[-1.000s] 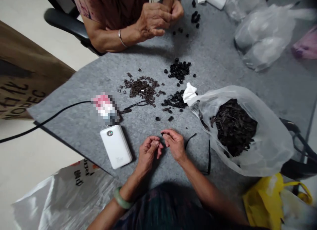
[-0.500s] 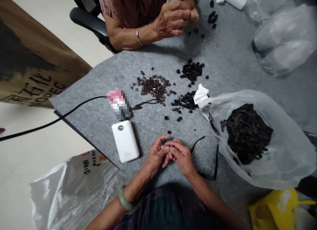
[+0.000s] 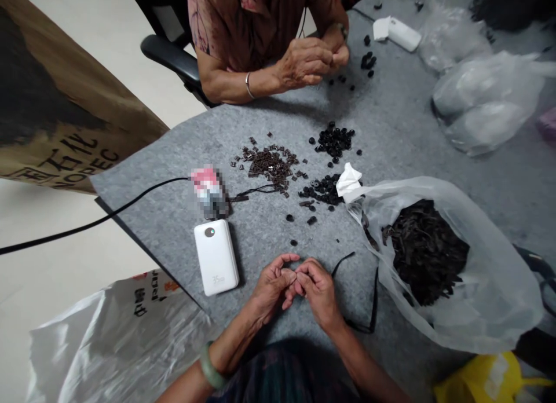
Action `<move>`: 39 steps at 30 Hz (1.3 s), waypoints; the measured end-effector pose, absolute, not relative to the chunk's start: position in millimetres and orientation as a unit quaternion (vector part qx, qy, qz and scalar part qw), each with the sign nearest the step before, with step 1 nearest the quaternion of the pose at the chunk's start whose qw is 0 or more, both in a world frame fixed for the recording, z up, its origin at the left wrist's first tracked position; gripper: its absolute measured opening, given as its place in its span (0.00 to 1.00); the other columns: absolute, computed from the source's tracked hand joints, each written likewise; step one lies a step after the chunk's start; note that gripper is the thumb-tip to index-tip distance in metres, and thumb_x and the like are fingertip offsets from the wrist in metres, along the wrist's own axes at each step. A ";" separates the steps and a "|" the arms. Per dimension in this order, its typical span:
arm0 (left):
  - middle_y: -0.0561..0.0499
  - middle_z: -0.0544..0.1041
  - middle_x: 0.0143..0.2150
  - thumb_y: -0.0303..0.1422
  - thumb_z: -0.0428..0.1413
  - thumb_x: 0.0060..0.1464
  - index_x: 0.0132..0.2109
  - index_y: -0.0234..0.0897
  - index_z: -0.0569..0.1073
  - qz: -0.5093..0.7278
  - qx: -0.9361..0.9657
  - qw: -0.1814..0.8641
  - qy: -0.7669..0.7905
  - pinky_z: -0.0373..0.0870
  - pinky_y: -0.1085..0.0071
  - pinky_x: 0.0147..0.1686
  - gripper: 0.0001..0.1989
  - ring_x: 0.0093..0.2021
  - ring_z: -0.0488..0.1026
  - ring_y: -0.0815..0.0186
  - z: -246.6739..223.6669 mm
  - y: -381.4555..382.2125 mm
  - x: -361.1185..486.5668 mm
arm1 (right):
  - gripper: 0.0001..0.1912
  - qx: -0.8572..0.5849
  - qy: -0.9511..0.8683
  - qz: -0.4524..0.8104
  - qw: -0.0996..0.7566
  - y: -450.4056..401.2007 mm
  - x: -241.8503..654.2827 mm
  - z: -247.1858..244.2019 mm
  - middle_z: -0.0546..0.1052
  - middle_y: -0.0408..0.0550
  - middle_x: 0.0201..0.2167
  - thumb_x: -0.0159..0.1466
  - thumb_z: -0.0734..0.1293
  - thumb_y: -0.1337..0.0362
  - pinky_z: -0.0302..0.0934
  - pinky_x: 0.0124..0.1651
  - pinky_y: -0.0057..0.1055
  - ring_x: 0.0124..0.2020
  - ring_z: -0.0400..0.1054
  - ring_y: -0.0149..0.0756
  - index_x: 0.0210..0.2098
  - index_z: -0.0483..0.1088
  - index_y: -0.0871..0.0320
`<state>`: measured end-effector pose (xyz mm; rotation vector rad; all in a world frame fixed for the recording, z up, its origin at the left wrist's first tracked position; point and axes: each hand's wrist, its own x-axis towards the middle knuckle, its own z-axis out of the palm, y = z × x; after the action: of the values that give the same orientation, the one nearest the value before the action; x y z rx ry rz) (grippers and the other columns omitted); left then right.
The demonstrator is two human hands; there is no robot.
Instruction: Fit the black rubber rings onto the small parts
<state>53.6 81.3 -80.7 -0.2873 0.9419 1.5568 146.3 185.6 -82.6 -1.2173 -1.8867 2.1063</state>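
Directions are read from the person's hands, with 12 o'clock straight ahead.

A grey felt mat (image 3: 393, 122) carries all the working items. A clear plastic bag (image 3: 490, 287) lies at 3 o'clock with its mouth toward the centre, which appears to keep its dark strips (image 3: 425, 252) within reach. More clear bags (image 3: 486, 102) lie at 1 o'clock. A printed brown sack (image 3: 65, 113) stands off the mat at 10 o'clock, and a white plastic sack (image 3: 113, 345) lies off it at 8 o'clock.

A co-worker's hands (image 3: 308, 64) rest at 12 o'clock, close to a small scatter of black beads (image 3: 368, 60). Two piles of black rings (image 3: 334, 142) and a pile of brown clips (image 3: 269, 168) lie between the two people, apparently for shared reach. A white power bank (image 3: 216, 257) sits at 10 o'clock, and a black cable (image 3: 130, 203) runs off the mat beyond it. A black cord (image 3: 372, 304) lies at 3 o'clock, beside the right hand (image 3: 318, 287).

The left hand (image 3: 273, 284) wears a jade bangle (image 3: 211, 373). Both hands are low over the mat, with the fingers (image 3: 286, 271) curled and meeting at the tips. Any item pinched there is hidden, so what they hold cannot be told. A loose ring (image 3: 294, 242) lies just ahead of them.
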 end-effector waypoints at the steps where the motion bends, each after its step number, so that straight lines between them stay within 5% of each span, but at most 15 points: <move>1: 0.51 0.78 0.26 0.45 0.69 0.49 0.56 0.31 0.64 0.674 -0.122 0.606 0.404 0.58 0.81 0.14 0.35 0.16 0.65 0.75 -80.9 82.4 53.3 | 0.17 -0.397 -0.617 0.678 0.034 186.0 146.5 -83.3 0.67 0.42 0.26 0.62 0.67 0.55 0.59 0.32 0.16 0.25 0.62 0.17 0.27 0.69 0.65; 6: 0.49 0.79 0.26 0.45 0.68 0.49 0.52 0.32 0.67 0.674 -0.105 0.608 0.407 0.58 0.80 0.14 0.31 0.17 0.68 0.73 -82.6 88.6 52.2 | 0.22 -0.395 -0.618 0.680 0.012 187.1 148.8 -88.7 0.65 0.41 0.20 0.66 0.63 0.48 0.55 0.28 0.18 0.21 0.60 0.20 0.29 0.65 0.63; 13: 0.50 0.76 0.25 0.50 0.63 0.51 0.34 0.34 0.68 0.600 -0.031 0.581 0.549 0.61 0.78 0.14 0.22 0.18 0.68 0.72 -80.9 92.9 51.0 | 0.27 -0.428 -0.623 0.654 0.039 188.1 148.9 -94.3 0.67 0.43 0.22 0.65 0.64 0.42 0.55 0.29 0.18 0.24 0.60 0.20 0.29 0.65 0.63; 20: 0.51 0.74 0.23 0.49 0.65 0.50 0.32 0.34 0.68 0.649 -0.097 0.593 0.467 0.59 0.79 0.14 0.22 0.16 0.64 0.75 -80.8 98.4 53.5 | 0.28 -0.427 -0.626 0.650 0.048 183.5 145.3 -95.5 0.64 0.41 0.19 0.69 0.60 0.42 0.55 0.25 0.19 0.21 0.58 0.21 0.30 0.64 0.62; 25: 0.52 0.74 0.24 0.45 0.67 0.48 0.31 0.34 0.69 0.642 -0.155 0.618 0.426 0.58 0.79 0.13 0.20 0.16 0.62 0.77 -82.4 100.1 53.2 | 0.23 -0.379 -0.740 0.541 0.121 188.1 145.9 -99.4 0.69 0.47 0.29 0.71 0.60 0.48 0.59 0.36 0.20 0.31 0.63 0.23 0.30 0.67 0.62; 35: 0.54 0.70 0.22 0.35 0.63 0.50 0.32 0.34 0.70 0.612 -0.198 0.653 0.400 0.53 0.80 0.14 0.10 0.16 0.57 0.78 -80.4 99.8 48.4 | 0.20 -0.244 -0.791 0.549 0.117 199.2 154.9 -102.5 0.72 0.49 0.35 0.71 0.59 0.55 0.58 0.32 0.20 0.29 0.64 0.21 0.29 0.70 0.61; 39: 0.52 0.72 0.23 0.39 0.65 0.48 0.30 0.36 0.69 0.617 -0.180 0.636 0.426 0.55 0.78 0.15 0.14 0.18 0.60 0.76 -86.3 97.4 51.4 | 0.22 -0.306 -0.752 0.568 0.135 197.5 151.3 -99.9 0.71 0.48 0.33 0.73 0.56 0.52 0.62 0.33 0.19 0.29 0.64 0.21 0.30 0.66 0.61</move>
<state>51.4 97.4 -86.3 -0.4114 0.9743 1.4104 151.3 197.5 -99.9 -0.8862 -2.1791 1.6463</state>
